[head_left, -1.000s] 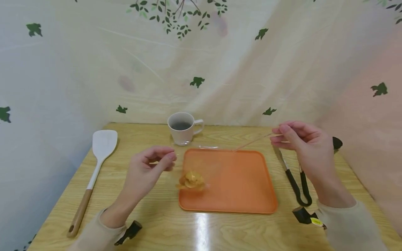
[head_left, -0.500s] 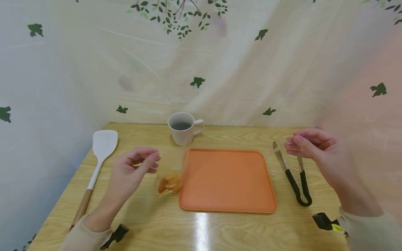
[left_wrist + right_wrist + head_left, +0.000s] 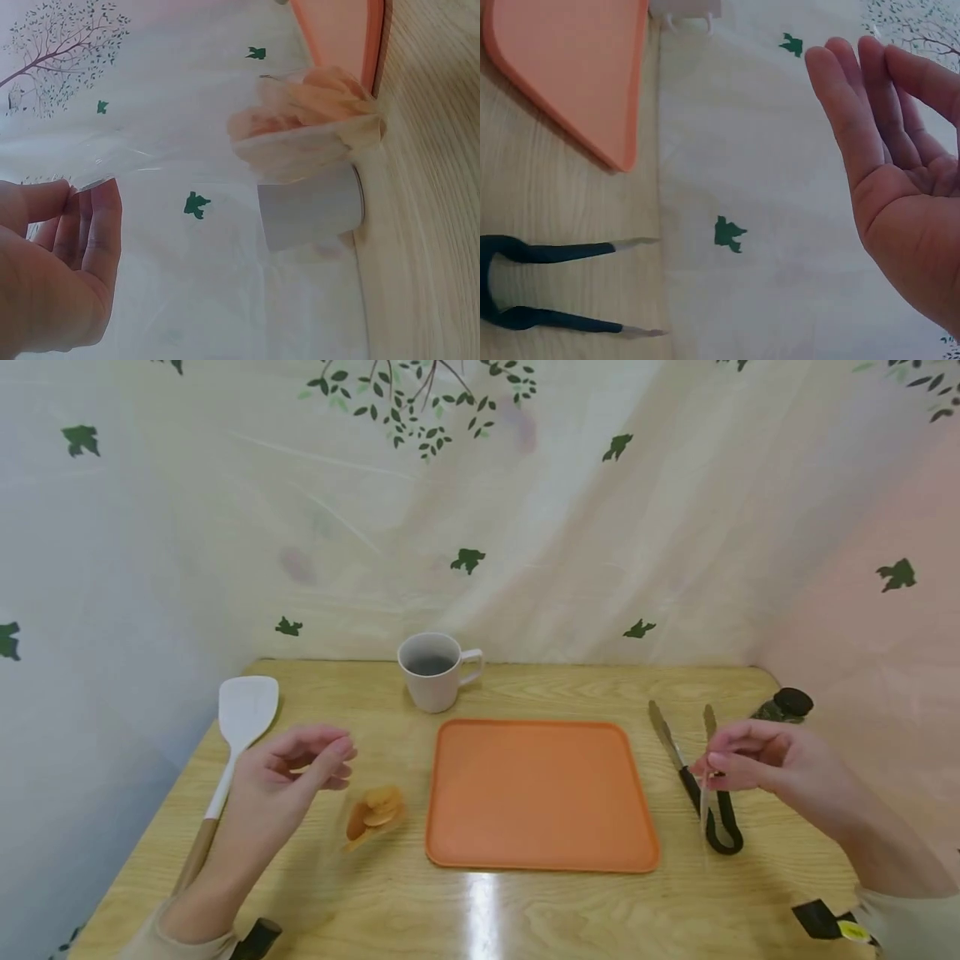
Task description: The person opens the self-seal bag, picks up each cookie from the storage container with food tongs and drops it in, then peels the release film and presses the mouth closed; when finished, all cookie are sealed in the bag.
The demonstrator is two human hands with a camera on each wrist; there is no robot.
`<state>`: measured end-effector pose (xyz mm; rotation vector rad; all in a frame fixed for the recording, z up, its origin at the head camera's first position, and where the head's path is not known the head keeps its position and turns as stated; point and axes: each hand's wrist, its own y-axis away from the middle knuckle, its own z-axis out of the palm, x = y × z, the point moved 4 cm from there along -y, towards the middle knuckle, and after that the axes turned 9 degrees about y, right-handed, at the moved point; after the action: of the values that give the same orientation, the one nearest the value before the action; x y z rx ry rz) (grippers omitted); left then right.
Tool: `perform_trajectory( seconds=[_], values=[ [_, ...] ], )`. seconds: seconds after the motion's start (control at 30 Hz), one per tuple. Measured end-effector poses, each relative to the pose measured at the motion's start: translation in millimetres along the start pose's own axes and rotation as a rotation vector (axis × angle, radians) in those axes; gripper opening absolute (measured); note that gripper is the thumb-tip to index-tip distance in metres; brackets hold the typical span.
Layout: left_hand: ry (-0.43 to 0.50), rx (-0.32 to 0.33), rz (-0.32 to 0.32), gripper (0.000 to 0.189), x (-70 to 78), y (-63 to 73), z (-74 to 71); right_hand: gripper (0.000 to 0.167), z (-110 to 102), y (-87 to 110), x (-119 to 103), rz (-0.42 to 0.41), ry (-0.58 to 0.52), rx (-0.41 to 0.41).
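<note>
My left hand pinches the top edge of a clear plastic bag, raised over the table left of the orange tray. Curved orange-brown pieces like chips lie in the bottom of the bag; the left wrist view shows the clear film of the bag stretching from the fingertips to these pieces. Over at the right, my right hand pinches a thin see-through strip that hangs down in front of the tongs. In the right wrist view the strip is hardly visible.
A grey mug with dark contents stands behind the tray. The white spatula with a wooden handle lies at the left, partly behind my left arm. A black-lidded jar is at the back right, near the leaf-patterned cloth.
My left hand has carried the bag leftward, off the tray. My right hand has moved right and down with the strip, which slanted toward the tray before and now hangs down.
</note>
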<state>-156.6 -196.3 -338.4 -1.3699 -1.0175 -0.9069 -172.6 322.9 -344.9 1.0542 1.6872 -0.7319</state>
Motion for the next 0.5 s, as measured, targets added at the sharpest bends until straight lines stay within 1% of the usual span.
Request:
perform_trajectory(
  seconds=[0.1, 0.13, 0.2, 0.3, 0.43, 0.5],
  values=[
    [-0.004, 0.006, -0.001, 0.012, -0.7, 1.7, -3.0, 0.023, 0.3, 0.6, 21.5, 0.053, -0.065, -0.162],
    [-0.008, 0.009, 0.000, 0.012, -0.9, 2.1, -3.8, 0.023, 1.4, 0.3, 29.2, 0.078, -0.077, -0.204],
    [-0.018, 0.014, 0.002, 0.011, -1.3, 2.8, -4.8, 0.022, 4.2, -0.6, 44.8, 0.136, -0.093, -0.253],
    [-0.021, 0.020, -0.002, 0.011, -2.1, 3.3, -5.3, 0.020, 9.3, -2.4, 67.2, 0.238, -0.086, -0.253],
    [-0.005, 0.024, -0.006, 0.011, -3.5, 3.7, -5.3, 0.031, 16.2, -6.2, 91.4, 0.368, -0.012, -0.177],
    [0.002, 0.019, -0.011, 0.011, -4.3, 4.2, -5.3, 0.035, 19.8, -8.3, 98.3, 0.410, 0.036, -0.136]
  ],
)
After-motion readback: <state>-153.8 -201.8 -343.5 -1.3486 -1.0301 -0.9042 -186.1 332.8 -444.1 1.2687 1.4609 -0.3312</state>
